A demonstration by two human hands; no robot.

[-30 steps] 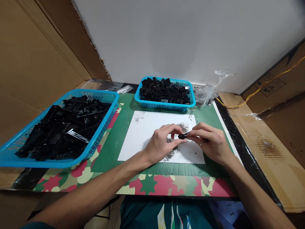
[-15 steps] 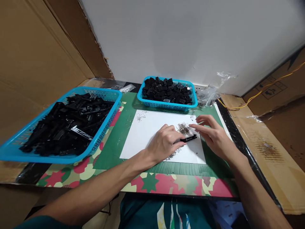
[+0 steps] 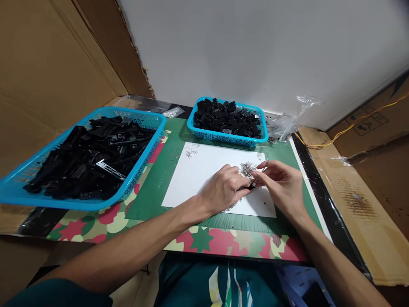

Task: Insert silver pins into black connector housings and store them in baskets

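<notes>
My left hand point(image 3: 222, 187) is closed around a slim black plastic part point(image 3: 253, 183), low over a white sheet point(image 3: 198, 179). Thumb and fingers of my right hand point(image 3: 283, 183) are pinched together at the part's far end; whatever they hold is too small to make out. Just beyond the part lies a heap of tiny metal springs or wire bits point(image 3: 247, 169). More of these bits are partly hidden below my left hand, and another loose scatter point(image 3: 191, 150) lies at the sheet's far left corner.
A large blue basket point(image 3: 126, 187) of long black plastic parts stands on the left. A smaller blue basket point(image 3: 223, 137) of short black pieces is at the back, beside clear plastic bags point(image 3: 283, 125). Cardboard point(image 3: 358, 196) lines the right side, with a yellow cable point(image 3: 343, 133).
My right hand has moved left from beside the heap to the end of the black part, its fingers closing into a pinch. My left hand still grips the part. The view shifted slightly.
</notes>
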